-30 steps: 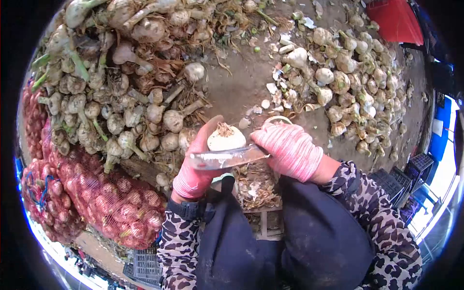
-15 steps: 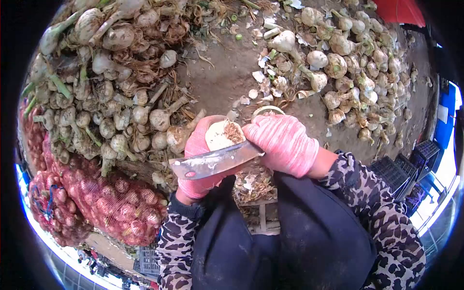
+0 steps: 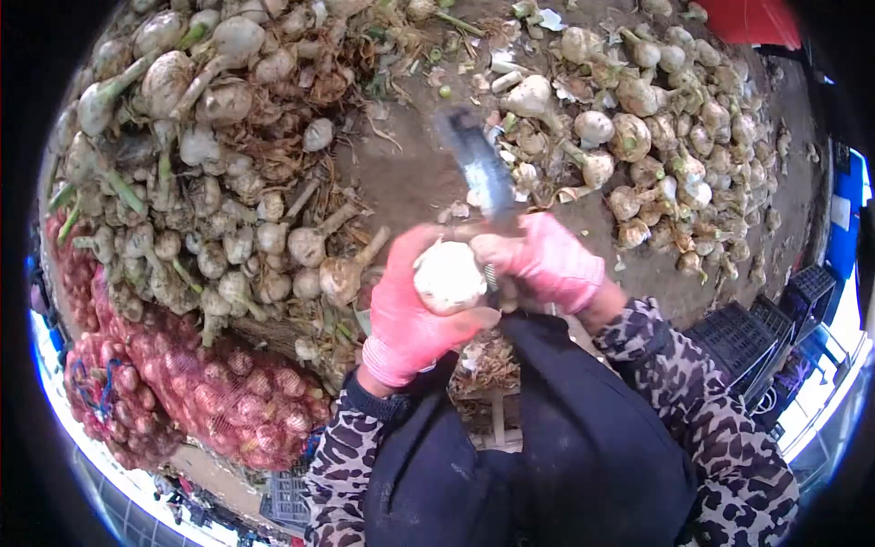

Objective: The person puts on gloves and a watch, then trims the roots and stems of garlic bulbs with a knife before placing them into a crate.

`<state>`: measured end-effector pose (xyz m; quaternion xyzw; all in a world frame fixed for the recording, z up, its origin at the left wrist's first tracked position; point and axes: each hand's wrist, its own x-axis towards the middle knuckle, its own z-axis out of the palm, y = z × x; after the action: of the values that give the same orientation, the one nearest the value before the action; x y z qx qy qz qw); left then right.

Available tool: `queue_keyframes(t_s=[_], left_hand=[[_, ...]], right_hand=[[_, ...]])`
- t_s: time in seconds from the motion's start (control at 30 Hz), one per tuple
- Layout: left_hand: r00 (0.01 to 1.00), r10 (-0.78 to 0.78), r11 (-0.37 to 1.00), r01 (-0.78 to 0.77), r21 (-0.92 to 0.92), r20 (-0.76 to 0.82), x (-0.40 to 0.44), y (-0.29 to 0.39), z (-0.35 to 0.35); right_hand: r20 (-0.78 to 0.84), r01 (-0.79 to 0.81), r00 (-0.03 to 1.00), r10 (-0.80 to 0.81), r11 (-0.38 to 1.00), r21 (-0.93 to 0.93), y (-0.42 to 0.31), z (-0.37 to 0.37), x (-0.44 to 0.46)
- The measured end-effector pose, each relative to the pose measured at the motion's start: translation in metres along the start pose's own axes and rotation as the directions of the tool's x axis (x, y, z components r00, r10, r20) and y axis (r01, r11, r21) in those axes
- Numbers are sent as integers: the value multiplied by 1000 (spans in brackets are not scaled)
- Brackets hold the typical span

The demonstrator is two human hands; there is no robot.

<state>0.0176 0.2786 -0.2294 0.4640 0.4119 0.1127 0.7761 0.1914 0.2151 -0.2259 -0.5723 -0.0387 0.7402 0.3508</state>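
In front of my knees, my left hand [image 3: 406,314], in a pink glove, is wrapped round a pale garlic bulb [image 3: 449,276]. The bulb's white side faces up. Just to its right, my gloved right hand [image 3: 554,263] grips a broad-bladed knife [image 3: 488,178]; the handle is mostly hidden in the fingers. Its blade points away from me over the ground, smeared by motion, and stands apart from the bulb's top. Bare fingertips show at the ends of both gloves.
Garlic with stems [image 3: 264,214] is heaped on the left, above red mesh sacks [image 3: 237,392] of bulbs. Another garlic pile [image 3: 670,137] lies at right on the dirt ground [image 3: 410,169] among peelings. Black crates [image 3: 734,333] stand far right, and a red object [image 3: 752,20] sits top right.
The knife has swung from lying across in front of the bulb to pointing away from me. My left hand has turned the bulb so its brown root patch no longer shows.
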Motion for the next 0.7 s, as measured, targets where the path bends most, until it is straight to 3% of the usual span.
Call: queue_keyframes(t_s=[0.03,0.07,0.1,0.13,0.17,0.2,0.23,0.27,0.3,0.33,0.37,0.4,0.43,0.47,0.53,0.6,0.63,0.67,0.7], left_hand=[[954,273,732,-290,616,125,7,-6,-10],[954,277,737,-288,612,115,7,-12,-9],[981,181,920,-144,365,-71,5,-15,-9],[976,31,998,-17,64,-216,3,-16,-11],[977,-28,921,-56,-385,-211,4,-16,-15],[998,-34,867,51,-496,45,3,-2,-19],[993,-118,906,95,-412,-31,1,-4,-19],[974,-195,933,149,-329,-111,1,-5,-17],[971,-215,956,186,-227,-107,0,-1,-16],[940,-297,937,252,-242,-169,0,4,-12],[984,15,986,16,168,-178,0,-18,-21],[951,303,810,-226,541,-57,3,-29,-26],[882,470,622,-360,695,36,3,-33,-28],[785,598,384,-456,803,161,4,-22,-27],[936,336,692,-173,701,-100,-7,-6,-26],[951,295,787,-186,589,-93,-20,-14,-32],[977,52,947,18,321,-208,-20,-24,-30],[979,-96,938,149,312,-180,-12,-2,-24],[998,-62,989,66,134,-34,-15,8,-10]], right_hand=[[25,119,993,-118,993,-14,13,3,8],[57,241,969,-240,970,-23,17,10,14],[30,152,988,-151,988,-31,16,9,10],[37,152,988,-151,988,-29,13,12,9],[62,263,964,-258,962,-81,11,14,8],[96,369,929,-359,920,-134,8,16,6],[169,315,945,-278,913,-259,-2,14,3],[209,500,864,-458,831,-243,4,17,9],[138,505,863,-486,817,-278,8,19,10],[65,504,857,-512,805,-314,11,20,11],[65,498,860,-506,806,-319,12,21,12],[143,556,764,-629,531,-639,13,21,13],[272,513,663,-697,159,-844,13,20,16],[270,510,664,-697,158,-846,16,15,22],[168,295,806,-567,139,-945,32,-5,39],[-134,-10,858,-495,245,-969,56,-52,53],[-238,85,797,-556,493,-866,68,-71,50],[-358,192,748,-560,698,-690,80,-75,48],[-399,192,792,-463,808,-556,78,-61,39]])
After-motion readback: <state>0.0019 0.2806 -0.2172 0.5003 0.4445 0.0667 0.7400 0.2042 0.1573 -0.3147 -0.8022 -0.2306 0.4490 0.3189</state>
